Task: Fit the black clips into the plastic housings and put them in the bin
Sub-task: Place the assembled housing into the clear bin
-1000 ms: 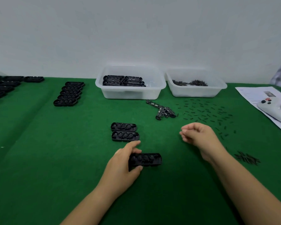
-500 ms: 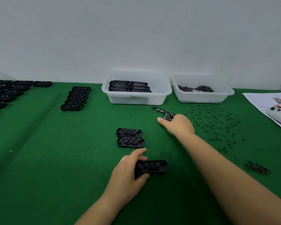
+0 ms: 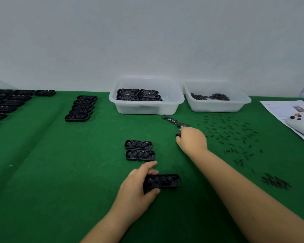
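Note:
My left hand point(image 3: 138, 187) grips the left end of a black plastic housing point(image 3: 162, 181) lying on the green table near me. Two more housings point(image 3: 139, 150) lie side by side just beyond it. My right hand point(image 3: 191, 138) reaches forward to a short row of black clips point(image 3: 174, 121) and its curled fingers close on the nearest clip; the fingertips are hidden under the hand. Behind the clips stands a clear bin point(image 3: 147, 106) holding several black housings.
A second clear bin point(image 3: 216, 106) at the back right holds small dark parts. Small black pins point(image 3: 230, 135) are scattered right of my right hand, with a pile point(image 3: 275, 181) nearer. Stacked housings point(image 3: 81, 109) and more rows point(image 3: 5, 104) lie left. Paper and a white controller point(image 3: 300, 125) sit far right.
My right hand moved from a loose fist above the table forward to the row of clips and now closes on one. My left hand kept hold of the housing.

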